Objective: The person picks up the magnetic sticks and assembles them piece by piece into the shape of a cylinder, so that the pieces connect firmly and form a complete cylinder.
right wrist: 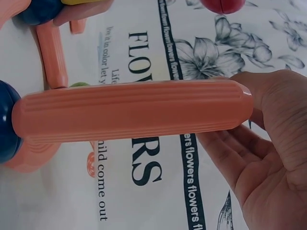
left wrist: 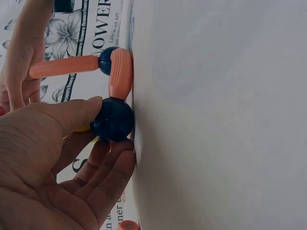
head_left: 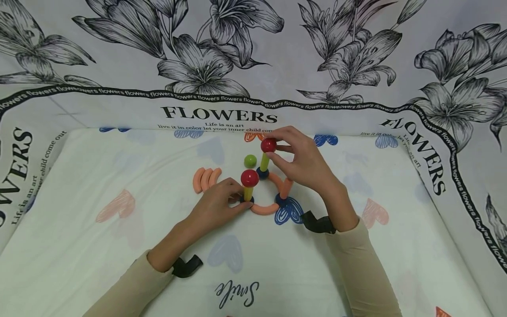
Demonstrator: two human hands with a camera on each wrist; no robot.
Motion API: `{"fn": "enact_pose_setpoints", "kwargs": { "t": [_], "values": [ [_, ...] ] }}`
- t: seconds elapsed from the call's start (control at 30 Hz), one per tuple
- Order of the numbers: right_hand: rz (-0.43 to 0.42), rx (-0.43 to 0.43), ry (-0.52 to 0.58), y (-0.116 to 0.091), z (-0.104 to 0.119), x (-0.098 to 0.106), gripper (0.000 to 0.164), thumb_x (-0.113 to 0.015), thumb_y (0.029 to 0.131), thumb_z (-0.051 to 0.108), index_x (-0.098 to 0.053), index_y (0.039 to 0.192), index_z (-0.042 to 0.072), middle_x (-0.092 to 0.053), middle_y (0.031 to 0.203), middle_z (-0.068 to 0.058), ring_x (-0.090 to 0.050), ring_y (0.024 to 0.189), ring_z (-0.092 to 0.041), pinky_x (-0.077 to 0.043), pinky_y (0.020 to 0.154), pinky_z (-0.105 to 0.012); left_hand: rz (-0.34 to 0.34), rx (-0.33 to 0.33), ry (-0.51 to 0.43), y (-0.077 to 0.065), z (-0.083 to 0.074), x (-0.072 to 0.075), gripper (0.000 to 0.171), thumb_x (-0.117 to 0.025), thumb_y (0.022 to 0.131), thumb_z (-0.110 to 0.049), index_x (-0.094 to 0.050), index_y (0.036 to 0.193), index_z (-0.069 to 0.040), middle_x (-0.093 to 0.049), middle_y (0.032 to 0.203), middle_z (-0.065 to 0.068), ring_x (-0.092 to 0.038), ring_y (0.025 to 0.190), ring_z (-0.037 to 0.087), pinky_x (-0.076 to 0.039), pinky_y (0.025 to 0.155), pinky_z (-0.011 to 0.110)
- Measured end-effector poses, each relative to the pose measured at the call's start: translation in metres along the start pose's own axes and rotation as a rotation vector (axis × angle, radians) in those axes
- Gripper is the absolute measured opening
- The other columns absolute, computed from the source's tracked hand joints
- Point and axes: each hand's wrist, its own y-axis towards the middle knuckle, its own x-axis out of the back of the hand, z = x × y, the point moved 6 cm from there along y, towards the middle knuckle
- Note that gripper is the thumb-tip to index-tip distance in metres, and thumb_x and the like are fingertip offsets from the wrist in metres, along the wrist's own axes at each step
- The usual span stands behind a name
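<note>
Ring notes, head view, clock taken about the ring's centre. Blue balls sit at 8 [head_left: 246, 200], 12 [head_left: 262, 173] and 4 o'clock [head_left: 280, 200].

Your left hand [head_left: 217, 203] pinches the 8 o'clock ball, thumb against fingers. Your right hand [head_left: 301, 162] has thumb and fingertips clamped on the far red ball [head_left: 268, 145], atop the green rod [head_left: 264, 163] at 12.

Risks, as judged:
- A sideways pull on the far red ball could lever the green rod off its base; a lift could raise the ring.
- The upright orange rod [head_left: 285, 189] at 4 stands close under your right hand, contact unclear; a low withdrawal could topple it.
- A twist by your left hand could unseat the lower curved link [head_left: 265, 209] or tip the yellow rod [head_left: 248, 193] with its near red ball [head_left: 249, 178].
- The loose green ball [head_left: 250, 161], at 11, could roll if brushed.
</note>
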Motion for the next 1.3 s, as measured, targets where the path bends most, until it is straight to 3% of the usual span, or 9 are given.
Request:
{"fn": "enact_pose_setpoints", "kwargs": {
  "t": [0.57, 1.3],
  "values": [
    [0.013, -0.023, 0.031, 0.0012, -0.0065, -0.0009, 0.048, -0.079, 0.094, 0.004, -0.066, 0.139, 0.006, -0.068, 0.134, -0.009, -0.069, 0.125, -0.023, -0.061, 0.1, -0.037, 0.006, 0.017, 0.012, 0.0006, -0.0003, 0.0003, 0.024, -0.087, 0.089, -0.026, -0.079, 0.11, -0.016, -0.071, 0.107, 0.001, -0.068, 0.093, 0.012, -0.06, 0.084, 0.029],
    [0.038, -0.026, 0.026, 0.0008, -0.0063, -0.0011, 0.049, -0.079, 0.094, 0.009, -0.065, 0.141, 0.01, -0.068, 0.134, -0.009, -0.07, 0.123, -0.022, -0.061, 0.101, -0.041, -0.002, 0.007, 0.015, 0.0005, -0.0001, 0.0005, 0.023, -0.087, 0.089, -0.026, -0.079, 0.109, -0.016, -0.071, 0.105, 0.001, -0.066, 0.091, 0.011, -0.058, 0.081, 0.026]
  ]
}}
